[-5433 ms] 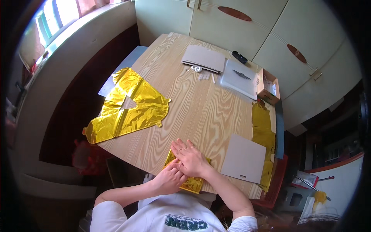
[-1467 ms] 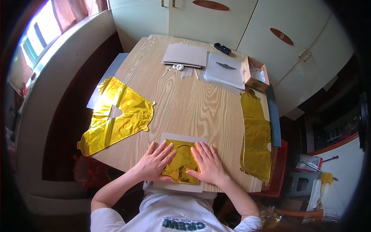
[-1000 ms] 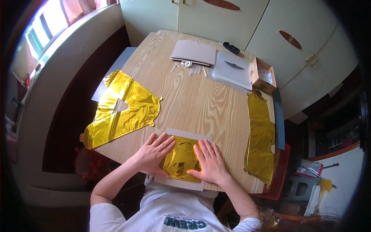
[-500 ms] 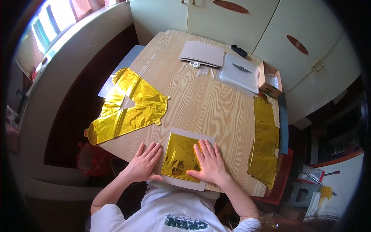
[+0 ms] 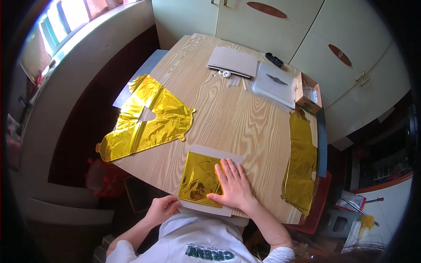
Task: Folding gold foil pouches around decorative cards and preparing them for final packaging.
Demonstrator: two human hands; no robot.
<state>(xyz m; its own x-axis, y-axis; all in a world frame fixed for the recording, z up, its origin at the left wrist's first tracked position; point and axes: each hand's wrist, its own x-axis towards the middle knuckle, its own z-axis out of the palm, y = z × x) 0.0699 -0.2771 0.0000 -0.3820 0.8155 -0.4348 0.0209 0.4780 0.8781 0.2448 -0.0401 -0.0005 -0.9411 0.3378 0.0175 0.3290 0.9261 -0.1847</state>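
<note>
A folded square of shiny gold foil [image 5: 199, 173] lies on a grey cardboard sheet [image 5: 209, 151] at the table's near edge. My right hand [image 5: 233, 186] rests flat over the foil's right side, its fingers stretched out and the thumb apart. At the near left corner of the cardboard, my left hand [image 5: 161, 207] is closed, with thumb and fingertips pinched at the sheet's edge. The exact grip between those fingertips is hard to see.
An unfolded gold foil balloon [image 5: 169, 118] spreads over the table's left side; another long gold foil piece [image 5: 302, 153] lies along the right edge. Toward the back are grey card sheets [image 5: 234, 60], white rings [image 5: 225, 74], a clear plastic stack [image 5: 271, 90] and a wooden box [image 5: 307, 98].
My left hand has drawn back from lying flat left of the foil and closed at the cardboard's near left corner. Foil and cardboard have shifted slightly left. The right hand stays flat.
</note>
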